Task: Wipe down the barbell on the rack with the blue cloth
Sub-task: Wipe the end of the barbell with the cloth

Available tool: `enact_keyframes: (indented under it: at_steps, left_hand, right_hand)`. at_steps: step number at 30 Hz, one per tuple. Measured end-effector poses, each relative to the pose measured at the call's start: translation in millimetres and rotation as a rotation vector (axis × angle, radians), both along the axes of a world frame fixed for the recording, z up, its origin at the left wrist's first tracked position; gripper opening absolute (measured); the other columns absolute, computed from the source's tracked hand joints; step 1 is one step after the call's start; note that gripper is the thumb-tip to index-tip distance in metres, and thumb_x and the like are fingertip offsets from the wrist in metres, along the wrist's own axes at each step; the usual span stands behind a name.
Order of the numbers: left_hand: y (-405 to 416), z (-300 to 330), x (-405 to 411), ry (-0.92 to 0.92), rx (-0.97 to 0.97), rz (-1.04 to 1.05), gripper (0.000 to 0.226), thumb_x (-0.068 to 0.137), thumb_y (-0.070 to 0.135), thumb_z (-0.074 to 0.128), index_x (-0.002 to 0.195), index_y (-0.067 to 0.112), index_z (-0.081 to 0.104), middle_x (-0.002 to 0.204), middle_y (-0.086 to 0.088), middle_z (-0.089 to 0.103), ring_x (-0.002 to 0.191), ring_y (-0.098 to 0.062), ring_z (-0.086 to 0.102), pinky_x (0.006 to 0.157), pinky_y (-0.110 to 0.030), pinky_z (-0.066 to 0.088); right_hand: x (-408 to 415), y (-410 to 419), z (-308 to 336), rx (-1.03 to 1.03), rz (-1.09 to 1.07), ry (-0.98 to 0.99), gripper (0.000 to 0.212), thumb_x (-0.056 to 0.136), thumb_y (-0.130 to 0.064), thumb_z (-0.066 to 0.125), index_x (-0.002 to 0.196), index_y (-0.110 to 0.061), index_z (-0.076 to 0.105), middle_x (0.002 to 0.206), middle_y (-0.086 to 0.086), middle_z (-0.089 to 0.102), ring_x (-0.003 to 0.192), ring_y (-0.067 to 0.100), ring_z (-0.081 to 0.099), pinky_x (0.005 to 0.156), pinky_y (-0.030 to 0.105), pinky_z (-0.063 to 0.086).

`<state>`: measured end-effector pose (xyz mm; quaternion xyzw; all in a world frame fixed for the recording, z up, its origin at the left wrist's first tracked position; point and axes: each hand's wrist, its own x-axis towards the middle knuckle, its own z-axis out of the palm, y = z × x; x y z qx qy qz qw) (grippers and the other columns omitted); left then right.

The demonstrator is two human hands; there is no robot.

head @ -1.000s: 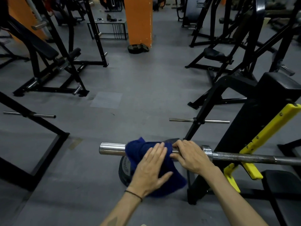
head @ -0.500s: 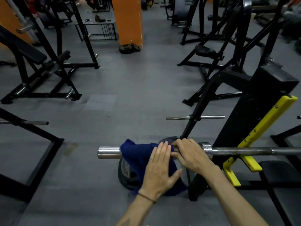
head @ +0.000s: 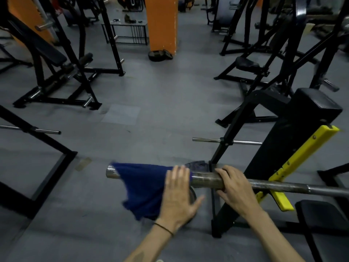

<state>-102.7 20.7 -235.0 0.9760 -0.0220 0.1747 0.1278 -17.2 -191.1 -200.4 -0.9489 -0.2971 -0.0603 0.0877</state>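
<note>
Wiping the sleeve end of the barbell [head: 207, 179] here, down at 6 o'clock in the view, running from 9 toward 3. Left hand [head: 178, 195] lying flat, fingers straight, pressing the cloth [head: 143, 186] against the bar. Not really gripping it, just palming it. Right hand [head: 236, 186] curling over the bar at about 4 o'clock from the left one, holding it steady near where sleeve meets shaft.

Things possibly going wrong from here:

- Cloth only draping over the bar, most of it hanging loose below at 7 o'clock. With a flat palm and no wrap, probably sliding off the end at 9 o'clock on an outward stroke and dropping on the floor [head: 151, 140].
- Only hitting the top and near side of the sleeve. Underside likely getting skipped unless wrapping the cloth round.
- Sleeve likely spinning under the wipe, so just rolling instead of scrubbing. Right hand maybe helping there, hard to tell how tight the grip is.
- Bar sitting on the yellow hook [head: 283, 200] at 3 o'clock. Pushing hard sideways or toward 12 maybe rolling or shifting it in the rack [head: 279, 148]. Can't see the far hook, so no idea how well seated.
- Dangling corner possibly snagging on the plate [head: 192, 195] standing on the floor just below the left hand.
- Long shaft going off past 3 o'clock looking untouched, lots left.
</note>
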Motion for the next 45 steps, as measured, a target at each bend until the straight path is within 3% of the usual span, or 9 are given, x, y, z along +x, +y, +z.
enact_keyframes:
  at_steps: [5, 10, 14, 19, 22, 26, 30, 37, 45]
  left_hand:
    - [18, 7, -3, -0.034, 0.007, -0.09, 0.078, 0.096, 0.057, 0.051, 0.156, 0.01, 0.032, 0.164, -0.007, 0.028, 0.154, -0.022, 0.018, 0.122, -0.049, 0.025]
    - [122, -4, -29, -0.083, 0.057, 0.102, 0.077, 0.098, 0.053, 0.048, 0.154, 0.003, 0.033, 0.163, -0.011, 0.029, 0.152, -0.029, 0.024, 0.124, -0.05, 0.02]
    - [87, -3, -11, -0.039, -0.019, 0.316, 0.083, 0.098, 0.063, 0.038, 0.147, -0.004, 0.04, 0.154, -0.02, 0.039, 0.15, -0.037, 0.024, 0.124, -0.054, 0.014]
    - [-23, 1, -2, 0.002, -0.011, 0.03, 0.087, 0.099, 0.068, 0.035, 0.158, 0.006, 0.024, 0.165, -0.01, 0.023, 0.155, -0.027, 0.009, 0.126, -0.049, 0.008]
    - [-4, 7, -5, -0.011, 0.022, -0.075, 0.071, 0.102, 0.058, 0.035, 0.158, 0.015, 0.028, 0.166, -0.002, 0.023, 0.155, -0.019, 0.014, 0.126, -0.043, 0.014]
    - [63, 14, -2, -0.144, 0.107, -0.055, 0.043, 0.106, 0.04, 0.04, 0.135, 0.016, 0.061, 0.138, -0.007, 0.057, 0.13, -0.029, 0.052, 0.115, -0.044, 0.035]
    - [81, 20, 14, -0.092, 0.047, 0.212, 0.035, 0.102, 0.042, 0.041, 0.108, 0.016, 0.064, 0.104, 0.0, 0.063, 0.1, -0.025, 0.058, 0.117, -0.042, 0.03]
    - [20, 15, 24, -0.066, 0.103, 0.07, 0.046, 0.105, 0.049, 0.031, 0.131, 0.022, 0.058, 0.116, 0.0, 0.06, 0.105, -0.025, 0.054, 0.109, -0.045, 0.037]
    - [107, 18, 12, -0.097, 0.087, 0.281, 0.042, 0.098, 0.047, 0.042, 0.104, 0.014, 0.068, 0.097, -0.004, 0.063, 0.093, -0.029, 0.056, 0.104, -0.047, 0.037]
  right_hand:
    - [11, -8, 1, 0.115, 0.077, -0.016, 0.061, 0.06, -0.033, 0.09, 0.112, -0.017, 0.063, 0.106, 0.003, 0.064, 0.093, 0.024, 0.065, 0.08, 0.04, 0.057]
    - [19, -8, 10, 0.066, 0.058, 0.121, 0.051, 0.073, -0.048, 0.076, 0.115, -0.024, 0.061, 0.107, -0.007, 0.062, 0.096, 0.016, 0.063, 0.081, 0.032, 0.05]
    - [27, -4, 25, -0.04, 0.0, 0.294, 0.055, 0.077, -0.058, 0.071, 0.124, -0.033, 0.054, 0.117, -0.014, 0.058, 0.108, 0.01, 0.057, 0.086, 0.028, 0.045]
    - [35, -5, 35, -0.04, 0.01, 0.397, 0.068, 0.066, -0.072, 0.061, 0.123, -0.036, 0.055, 0.115, -0.016, 0.06, 0.106, 0.009, 0.059, 0.081, 0.027, 0.039]
    - [34, -8, 34, 0.041, 0.034, 0.451, 0.07, 0.07, -0.069, 0.071, 0.128, -0.036, 0.052, 0.118, -0.019, 0.053, 0.109, 0.007, 0.057, 0.084, 0.026, 0.041]
    - [28, -21, 33, 0.173, 0.012, 0.518, 0.087, 0.067, -0.06, 0.087, 0.133, -0.035, 0.037, 0.12, -0.019, 0.041, 0.107, 0.004, 0.049, 0.082, 0.022, 0.039]
    - [20, -30, 26, 0.164, -0.012, 0.461, 0.088, 0.065, -0.051, 0.091, 0.127, -0.04, 0.029, 0.117, -0.018, 0.043, 0.106, 0.009, 0.053, 0.083, 0.024, 0.043]
    - [22, -39, 15, 0.232, -0.033, 0.477, 0.084, 0.062, -0.058, 0.088, 0.123, -0.046, 0.032, 0.115, -0.02, 0.053, 0.103, 0.004, 0.057, 0.083, 0.022, 0.047]
    - [23, -44, 17, 0.221, -0.029, 0.482, 0.071, 0.073, -0.085, 0.053, 0.129, -0.046, 0.034, 0.107, -0.018, 0.059, 0.093, 0.003, 0.057, 0.079, 0.026, 0.043]
